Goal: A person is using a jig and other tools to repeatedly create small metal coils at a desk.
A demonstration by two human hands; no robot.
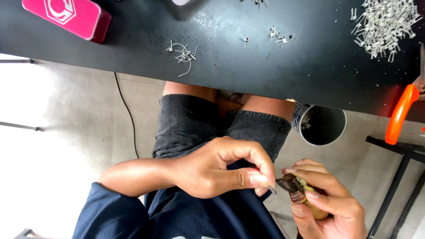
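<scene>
My left hand (217, 170) hovers over my lap, thumb and forefinger pinched on a small metal piece (271, 189). The piece meets the dark jaws of a pair of pliers (293, 184) with yellowish handles. My right hand (330, 201) grips those handles at the lower right. The two hands nearly touch at the jaws. Both are below the front edge of a black table (221, 75).
On the table lie a pink tin (66, 15), bent wire bits (183, 54), a few small metal pieces (281, 37) and a heap of several metal clips (387, 26). An orange-handled tool (400, 113) hangs over the edge. An open metal can (323, 126) stands by my knee. A black cable (126, 110) crosses the floor.
</scene>
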